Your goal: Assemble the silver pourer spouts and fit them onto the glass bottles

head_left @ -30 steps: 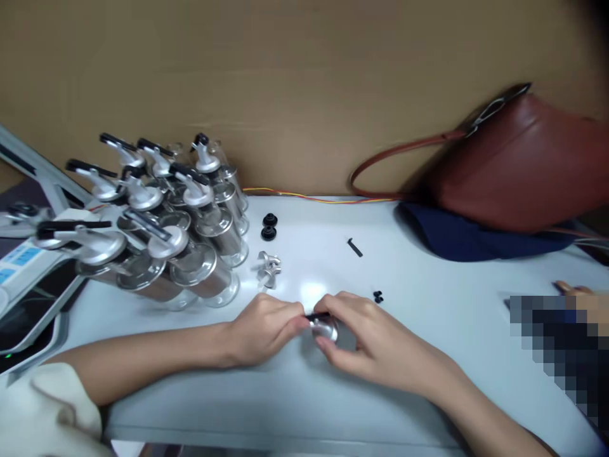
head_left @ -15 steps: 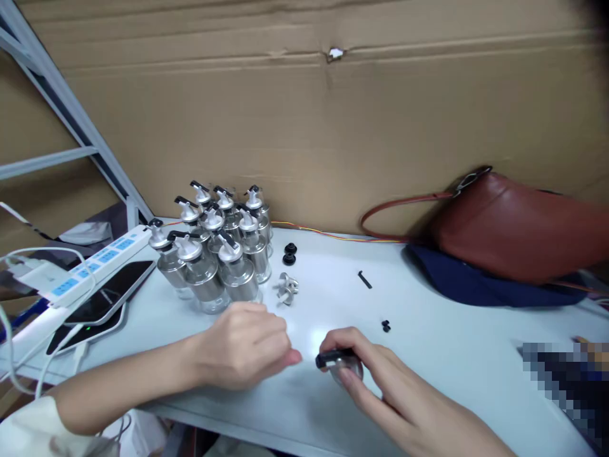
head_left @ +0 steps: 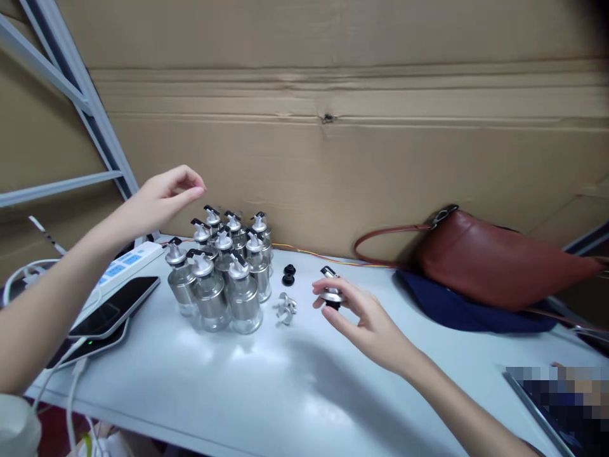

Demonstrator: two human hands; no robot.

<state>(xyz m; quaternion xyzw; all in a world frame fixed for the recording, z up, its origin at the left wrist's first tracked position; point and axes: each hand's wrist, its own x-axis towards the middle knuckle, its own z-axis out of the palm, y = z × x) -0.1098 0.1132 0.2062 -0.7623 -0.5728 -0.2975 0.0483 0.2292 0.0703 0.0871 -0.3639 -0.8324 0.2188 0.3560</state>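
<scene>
My right hand (head_left: 366,317) grips a silver bottle pourer cap (head_left: 332,296) with a black lever on top and a black stopper below. It is held above the white table, right of a small pile of silver spout parts (head_left: 286,309). Raised at the left, my left hand (head_left: 174,190) has loosely curled fingers, a gap between thumb and fingers, and nothing visible in it. Below and to its right stand several clear glass bottles (head_left: 245,304) with metal bands and silver pourer caps. Two black stoppers (head_left: 288,274) lie behind the spout parts.
A power strip (head_left: 137,257) and a phone (head_left: 118,306) with cables lie on the table (head_left: 190,387) at left. A brown leather bag (head_left: 485,260) rests on dark blue cloth (head_left: 428,304) at back right. Cardboard (head_left: 380,171) stands behind; a metal frame (head_left: 102,130) rises at left.
My left hand has risen up and left from the table, its fist loosening. My right hand has moved farther back with the pourer cap, now turned upright. The view has tilted up.
</scene>
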